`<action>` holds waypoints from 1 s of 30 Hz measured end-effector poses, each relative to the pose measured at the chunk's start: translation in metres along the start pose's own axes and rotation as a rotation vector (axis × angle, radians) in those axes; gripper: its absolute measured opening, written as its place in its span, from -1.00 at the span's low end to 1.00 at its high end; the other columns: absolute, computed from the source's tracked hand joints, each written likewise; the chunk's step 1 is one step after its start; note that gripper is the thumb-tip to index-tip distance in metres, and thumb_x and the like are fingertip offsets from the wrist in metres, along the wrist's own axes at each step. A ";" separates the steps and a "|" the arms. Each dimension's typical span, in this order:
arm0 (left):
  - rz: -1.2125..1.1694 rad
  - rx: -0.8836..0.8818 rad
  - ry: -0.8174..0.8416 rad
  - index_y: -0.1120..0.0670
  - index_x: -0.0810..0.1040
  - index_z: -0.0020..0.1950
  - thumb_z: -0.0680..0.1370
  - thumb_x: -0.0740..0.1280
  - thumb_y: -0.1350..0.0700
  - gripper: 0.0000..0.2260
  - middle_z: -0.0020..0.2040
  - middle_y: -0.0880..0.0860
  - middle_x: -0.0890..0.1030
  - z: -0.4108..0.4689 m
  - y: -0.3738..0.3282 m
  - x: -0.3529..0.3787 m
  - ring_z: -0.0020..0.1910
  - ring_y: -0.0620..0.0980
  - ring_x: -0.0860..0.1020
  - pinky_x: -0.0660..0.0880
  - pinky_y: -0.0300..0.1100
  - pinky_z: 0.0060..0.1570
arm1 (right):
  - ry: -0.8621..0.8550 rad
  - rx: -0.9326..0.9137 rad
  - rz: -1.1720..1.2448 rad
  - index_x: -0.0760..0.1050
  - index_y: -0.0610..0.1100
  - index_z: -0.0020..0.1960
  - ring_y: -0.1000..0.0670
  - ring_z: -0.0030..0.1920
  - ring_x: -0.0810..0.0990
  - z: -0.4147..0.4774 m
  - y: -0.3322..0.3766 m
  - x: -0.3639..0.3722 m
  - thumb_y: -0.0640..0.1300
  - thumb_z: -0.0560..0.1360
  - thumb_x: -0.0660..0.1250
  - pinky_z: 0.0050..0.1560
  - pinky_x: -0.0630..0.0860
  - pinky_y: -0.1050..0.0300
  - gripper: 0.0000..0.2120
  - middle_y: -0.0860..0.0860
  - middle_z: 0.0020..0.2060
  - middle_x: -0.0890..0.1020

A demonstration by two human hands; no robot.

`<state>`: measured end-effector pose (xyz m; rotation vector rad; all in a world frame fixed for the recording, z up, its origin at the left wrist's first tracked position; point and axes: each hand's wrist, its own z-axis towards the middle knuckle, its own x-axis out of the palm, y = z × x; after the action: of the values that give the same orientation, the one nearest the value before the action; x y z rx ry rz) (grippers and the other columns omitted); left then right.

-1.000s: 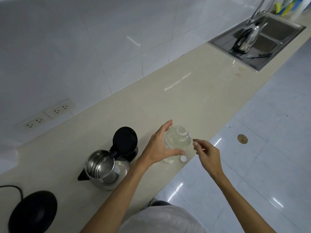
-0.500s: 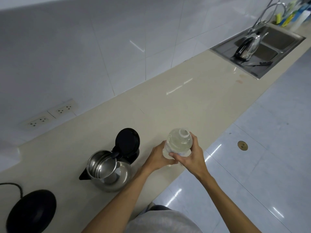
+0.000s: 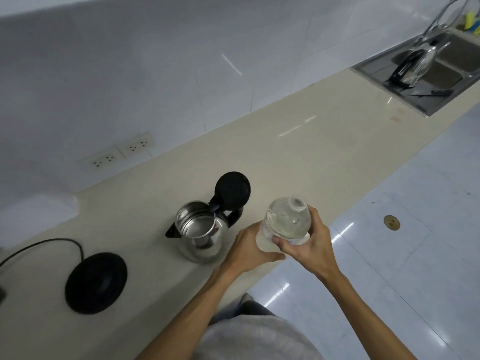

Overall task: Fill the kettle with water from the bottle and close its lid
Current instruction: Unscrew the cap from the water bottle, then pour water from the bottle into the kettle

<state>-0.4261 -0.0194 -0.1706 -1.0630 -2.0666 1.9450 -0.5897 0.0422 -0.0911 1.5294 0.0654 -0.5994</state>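
I note both hands gripping uncapped bottle (image 3: 285, 222): left hand (image 3: 246, 249) low, right hand (image 3: 310, 241) at label. Kettle (image 3: 200, 235) just beside, lid (image 3: 232, 189) upright, open.

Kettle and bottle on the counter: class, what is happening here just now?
A person holds an uncapped water bottle in both hands, the left hand low on it and the right hand round its side. The steel kettle stands beside it on the counter, its black lid flipped open. No water is pouring yet.
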 end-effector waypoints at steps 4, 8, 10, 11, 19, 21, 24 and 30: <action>-0.077 -0.007 -0.051 -0.08 0.61 0.23 0.32 0.69 -0.01 -0.48 0.11 -0.09 0.73 -0.044 0.012 -0.019 0.12 -0.11 0.70 0.67 0.04 0.09 | 0.059 -0.032 0.027 0.41 -0.09 0.40 0.11 0.20 0.62 -0.025 0.023 0.022 0.14 0.20 0.67 0.09 0.60 0.22 -0.12 0.32 0.17 0.60; -0.208 -0.057 -0.074 -0.12 0.63 0.26 0.36 0.68 0.03 -0.50 0.14 -0.09 0.74 -0.085 0.023 -0.040 0.15 -0.11 0.70 0.66 0.03 0.17 | 0.140 -0.020 0.060 0.42 -0.07 0.39 0.06 0.19 0.64 -0.043 0.037 0.044 0.13 0.20 0.65 0.08 0.62 0.19 -0.15 0.23 0.16 0.64; -0.296 -0.100 -0.062 -0.12 0.63 0.30 0.38 0.67 0.03 -0.49 0.18 -0.07 0.74 -0.102 0.028 -0.047 0.19 -0.08 0.70 0.65 0.07 0.22 | 0.184 0.008 0.086 0.43 -0.04 0.37 0.08 0.17 0.65 -0.047 0.043 0.056 0.10 0.20 0.65 0.04 0.61 0.26 -0.18 0.23 0.14 0.65; -0.341 -0.117 -0.056 -0.12 0.63 0.32 0.40 0.66 0.05 -0.49 0.21 -0.06 0.74 -0.109 0.030 -0.050 0.21 -0.06 0.70 0.64 0.07 0.24 | 0.200 0.017 0.098 0.43 -0.04 0.37 0.08 0.16 0.66 -0.048 0.045 0.061 0.10 0.20 0.65 0.03 0.61 0.28 -0.19 0.21 0.13 0.66; -0.511 -0.242 -0.030 -0.05 0.60 0.36 0.48 0.57 -0.05 -0.54 0.23 -0.05 0.73 -0.150 0.037 -0.055 0.23 -0.05 0.69 0.62 0.03 0.30 | 0.249 0.065 0.108 0.45 -0.09 0.32 0.06 0.04 0.71 -0.050 0.050 0.105 0.15 0.27 0.56 0.00 0.68 0.13 -0.28 0.07 0.09 0.68; -0.553 -0.277 -0.008 -0.03 0.61 0.33 0.46 0.55 -0.11 -0.53 0.21 -0.01 0.75 -0.156 0.036 -0.055 0.19 -0.02 0.72 0.64 0.03 0.24 | 0.243 0.079 0.106 0.43 -0.09 0.33 0.05 0.01 0.71 -0.050 0.049 0.112 0.17 0.30 0.52 -0.03 0.67 0.12 -0.30 0.06 0.07 0.67; -0.585 -0.315 0.032 -0.02 0.60 0.30 0.44 0.49 -0.23 -0.49 0.19 0.07 0.74 -0.164 0.033 -0.054 0.17 0.06 0.72 0.68 0.05 0.17 | 0.254 0.097 0.107 0.38 -0.05 0.34 0.11 -0.01 0.70 -0.049 0.048 0.115 0.19 0.32 0.47 -0.08 0.64 0.20 -0.32 0.08 0.07 0.64; -0.656 -0.383 0.100 0.19 0.57 0.30 0.60 0.38 -0.20 -0.51 0.23 0.24 0.68 -0.168 0.032 -0.054 0.11 0.27 0.74 0.67 0.17 0.18 | 0.312 0.211 0.082 0.42 -0.01 0.23 -0.06 -0.07 0.73 -0.047 0.044 0.115 0.25 0.36 0.39 -0.12 0.67 0.09 -0.46 -0.10 0.05 0.66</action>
<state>-0.2844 0.0886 -0.1506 -0.4095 -2.3746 1.1926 -0.4589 0.0462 -0.1006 1.8120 0.1818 -0.3050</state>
